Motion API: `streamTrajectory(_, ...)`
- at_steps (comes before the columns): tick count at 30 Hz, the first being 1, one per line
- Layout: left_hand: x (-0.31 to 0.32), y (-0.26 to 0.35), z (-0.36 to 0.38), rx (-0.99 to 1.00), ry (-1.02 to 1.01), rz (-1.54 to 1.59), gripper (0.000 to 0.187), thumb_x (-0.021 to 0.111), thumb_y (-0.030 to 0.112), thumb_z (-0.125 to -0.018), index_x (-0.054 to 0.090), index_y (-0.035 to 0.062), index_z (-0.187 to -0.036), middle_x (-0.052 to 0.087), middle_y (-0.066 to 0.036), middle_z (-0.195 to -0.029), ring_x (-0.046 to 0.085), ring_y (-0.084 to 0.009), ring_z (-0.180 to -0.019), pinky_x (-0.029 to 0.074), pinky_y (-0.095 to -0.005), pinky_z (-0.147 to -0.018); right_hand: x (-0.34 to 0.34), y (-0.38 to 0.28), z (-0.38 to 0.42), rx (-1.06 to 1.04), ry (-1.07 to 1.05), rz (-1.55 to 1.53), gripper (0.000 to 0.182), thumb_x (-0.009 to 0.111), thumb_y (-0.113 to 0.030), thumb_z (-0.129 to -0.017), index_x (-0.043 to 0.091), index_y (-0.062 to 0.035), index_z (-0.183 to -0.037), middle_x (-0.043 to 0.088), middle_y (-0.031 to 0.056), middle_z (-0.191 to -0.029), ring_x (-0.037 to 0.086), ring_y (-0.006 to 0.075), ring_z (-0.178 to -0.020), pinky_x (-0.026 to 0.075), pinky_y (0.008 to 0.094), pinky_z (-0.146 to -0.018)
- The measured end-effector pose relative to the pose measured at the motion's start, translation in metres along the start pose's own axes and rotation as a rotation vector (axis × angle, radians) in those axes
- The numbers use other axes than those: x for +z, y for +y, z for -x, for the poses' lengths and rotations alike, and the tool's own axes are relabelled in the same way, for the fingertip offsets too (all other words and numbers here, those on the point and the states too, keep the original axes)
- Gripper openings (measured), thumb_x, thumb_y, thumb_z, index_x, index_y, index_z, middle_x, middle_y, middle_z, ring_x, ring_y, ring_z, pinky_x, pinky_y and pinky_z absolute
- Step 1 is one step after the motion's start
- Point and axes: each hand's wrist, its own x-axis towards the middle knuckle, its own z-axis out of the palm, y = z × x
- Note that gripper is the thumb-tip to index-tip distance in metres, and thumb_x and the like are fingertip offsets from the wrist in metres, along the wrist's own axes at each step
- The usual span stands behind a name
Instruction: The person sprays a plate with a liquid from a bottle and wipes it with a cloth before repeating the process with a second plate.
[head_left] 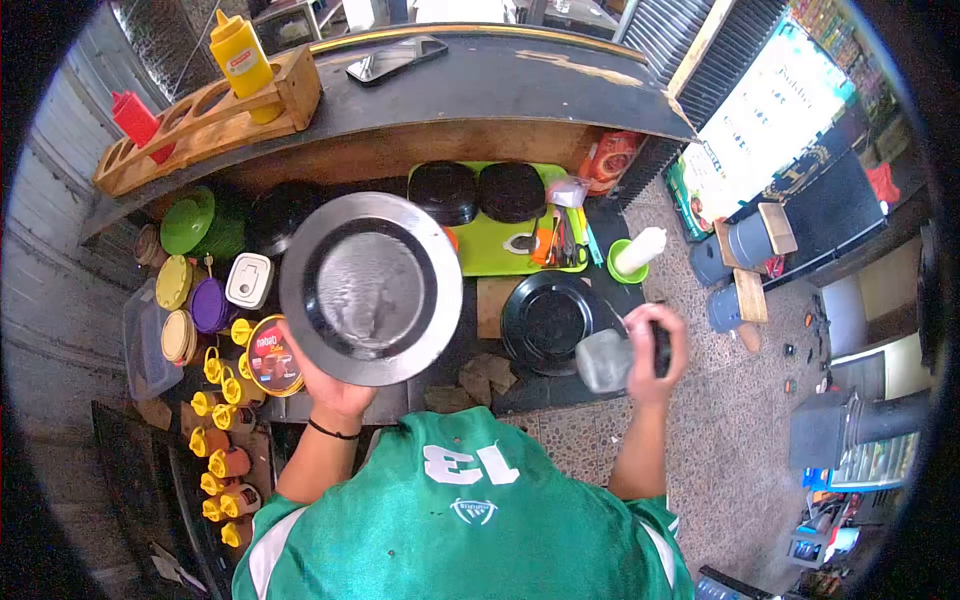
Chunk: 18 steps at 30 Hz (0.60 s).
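My left hand [340,385] is closed on the lower left edge of a round black plate [370,365], lifted above the counter with its wide rim and wet-looking, shiny centre facing up at me. To the right, my right hand [655,350] grips a translucent whitish object with a dark part [603,362]; it is blurred and I cannot tell its kind. Behind that object, another black plate [550,318] lies on the counter. Close beside my left hand stands a round tub with a red and brown label [273,355].
Yellow-capped bottles [228,460] line the left side. A green tray [480,250] holds black bowls and utensils. A white bottle [640,250] stands in a green cup. The raised shelf carries a phone [397,60] and a wooden rack [295,85] with sauce bottles.
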Motion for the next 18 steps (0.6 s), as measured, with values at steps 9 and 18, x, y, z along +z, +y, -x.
streamTrajectory(9, -0.059, -0.011, -0.012, -0.248, -0.061, 0.075, 0.074, 0.048, 0.063, -0.099, 0.051, 0.0118, -0.151, 0.049, -0.014, -0.156, 0.046, -0.0376, -0.143, 0.031, -0.0596, -0.121, -0.056, 0.113, -0.010, 0.010, 0.369, 0.316, 0.030, 0.065, -0.007, -0.100, 0.060, -0.0007, -0.129, 0.065, 0.0117, -0.128, 0.061, 0.0228, -0.118, 0.046, 0.0366, -0.106)
streamTrajectory(18, -0.064, -0.020, -0.026, -0.177, 0.039, 0.033, 0.068, 0.049, 0.057, -0.100, 0.052, 0.0117, -0.150, 0.050, -0.015, -0.155, 0.045, -0.0381, -0.143, 0.029, -0.0594, -0.122, -0.058, 0.134, 0.032, 0.407, 0.278, 0.155, 0.090, 0.071, 0.000, -0.093, 0.019, -0.0142, -0.165, 0.039, 0.0184, -0.159, 0.051, 0.0259, -0.129, 0.042, 0.0398, -0.112)
